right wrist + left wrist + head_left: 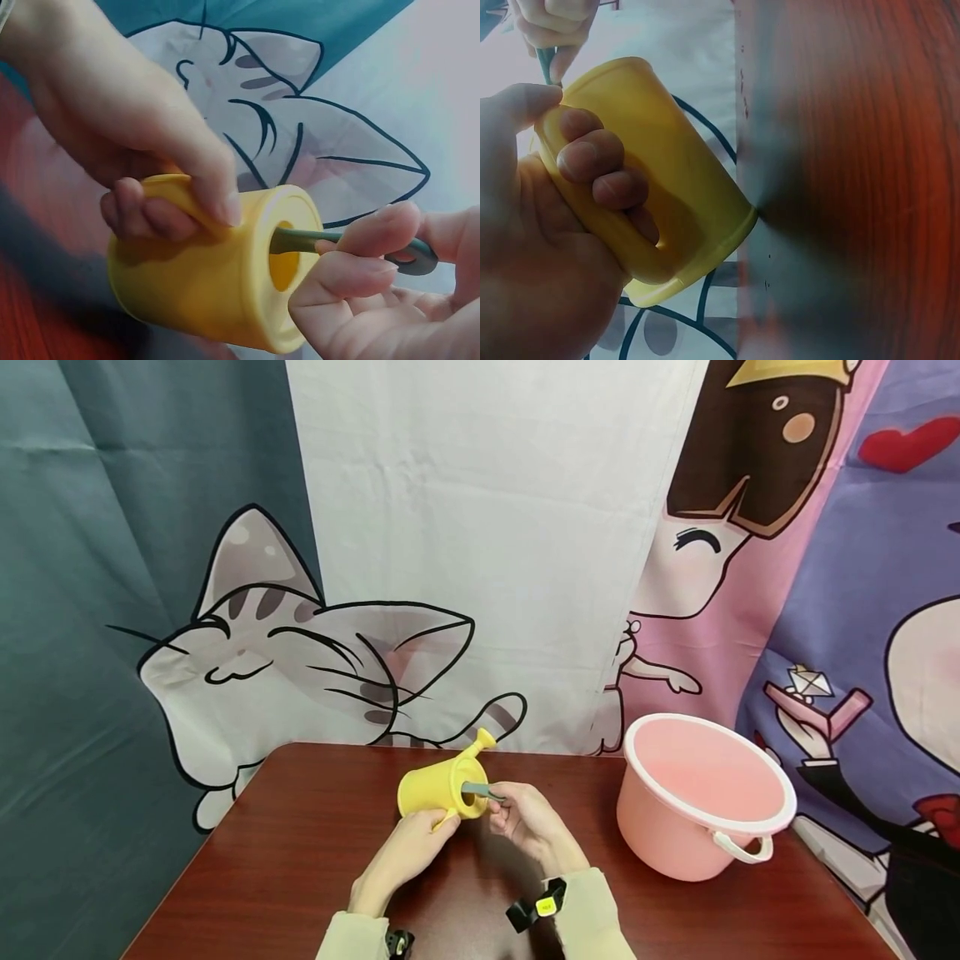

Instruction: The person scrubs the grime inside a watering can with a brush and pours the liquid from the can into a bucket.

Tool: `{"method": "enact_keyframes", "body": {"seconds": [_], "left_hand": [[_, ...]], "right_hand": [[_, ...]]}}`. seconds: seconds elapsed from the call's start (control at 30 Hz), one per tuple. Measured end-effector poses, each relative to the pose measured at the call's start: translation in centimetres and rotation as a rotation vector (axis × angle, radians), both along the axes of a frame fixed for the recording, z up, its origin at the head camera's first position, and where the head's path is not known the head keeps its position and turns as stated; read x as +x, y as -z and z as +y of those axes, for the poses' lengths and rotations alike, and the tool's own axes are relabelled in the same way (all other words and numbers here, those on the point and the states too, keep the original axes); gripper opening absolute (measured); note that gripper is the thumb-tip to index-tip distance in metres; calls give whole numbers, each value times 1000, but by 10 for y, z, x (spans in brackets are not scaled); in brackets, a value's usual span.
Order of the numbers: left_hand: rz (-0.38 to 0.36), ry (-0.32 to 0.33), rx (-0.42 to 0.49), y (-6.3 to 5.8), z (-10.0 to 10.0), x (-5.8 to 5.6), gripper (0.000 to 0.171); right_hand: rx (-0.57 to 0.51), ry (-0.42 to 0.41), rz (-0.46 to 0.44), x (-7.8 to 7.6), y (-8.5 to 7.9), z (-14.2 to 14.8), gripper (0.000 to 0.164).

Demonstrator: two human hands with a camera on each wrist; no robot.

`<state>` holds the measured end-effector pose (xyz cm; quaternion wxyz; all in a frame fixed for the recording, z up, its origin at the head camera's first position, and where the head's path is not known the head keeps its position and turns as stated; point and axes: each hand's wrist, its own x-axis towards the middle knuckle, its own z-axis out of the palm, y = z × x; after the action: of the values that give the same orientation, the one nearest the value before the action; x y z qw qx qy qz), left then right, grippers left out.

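A yellow toy watering can (429, 788) is tipped on its side over the table, its spout up and its round opening turned to the right. My left hand (408, 853) grips its handle, with the fingers curled through the loop in the left wrist view. My right hand (531, 823) pinches a slim dark green handle (296, 241) with a hole at its outer end. The other end of this green piece reaches into the can's opening, and its tip is hidden inside. In the left wrist view, the can's base edge is close to the tabletop.
A pink bucket (667, 835) with a white rim and a white side handle stands at the right of the dark red wooden table (300, 852). Behind the table hangs a cloth backdrop (480, 485) printed with cartoon figures.
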<state>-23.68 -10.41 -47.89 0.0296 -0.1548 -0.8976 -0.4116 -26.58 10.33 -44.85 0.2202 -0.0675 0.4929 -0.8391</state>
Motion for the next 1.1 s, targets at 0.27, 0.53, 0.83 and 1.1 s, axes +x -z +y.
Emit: {"method": "enact_keyframes", "body": {"seconds": [0.27, 0.53, 0.83, 1.1], "left_hand": [[-6, -15, 23, -1, -2, 0, 40], [-17, -20, 29, -3, -3, 0, 39], [-18, -19, 29, -3, -3, 0, 39], [0, -15, 18, -3, -3, 0, 39]], "right_hand": [[51, -80, 44, 0, -4, 15, 20], [57, -119, 68, 0, -4, 16, 17], [52, -71, 33, 0, -2, 5, 16], [73, -29, 17, 1, 2, -8, 12]]}}
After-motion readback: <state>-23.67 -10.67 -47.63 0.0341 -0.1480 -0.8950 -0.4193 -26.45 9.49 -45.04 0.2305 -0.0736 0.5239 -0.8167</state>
